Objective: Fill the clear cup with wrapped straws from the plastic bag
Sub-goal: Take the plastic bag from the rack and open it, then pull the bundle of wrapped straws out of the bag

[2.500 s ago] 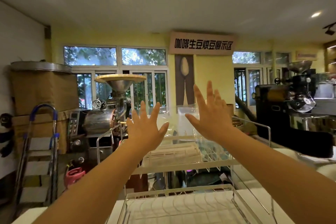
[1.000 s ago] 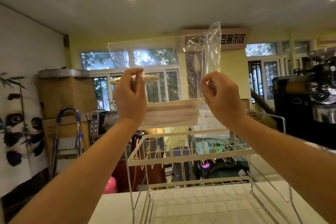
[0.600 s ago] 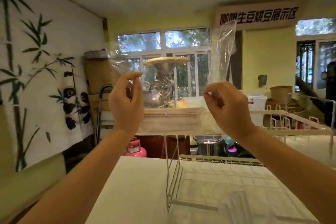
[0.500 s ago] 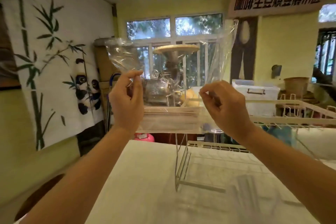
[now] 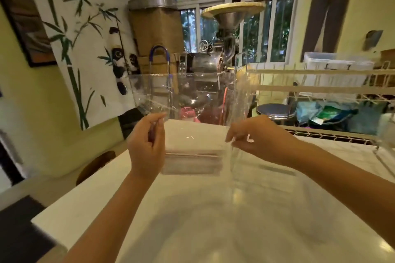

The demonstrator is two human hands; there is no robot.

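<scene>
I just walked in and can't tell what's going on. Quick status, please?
Left hand and right hand each pinch a side of the plastic bag. Wrapped straws lie stacked in its bottom, above the white table. No cup clearly visible.

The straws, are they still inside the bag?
Inside. The wrapped straws lie stacked at the bottom of the plastic bag, behind its clear film.

One head-worn camera looks forward and slightly down over the desk, close behind both forearms. It faces the window, with a panda wall at left.
</scene>
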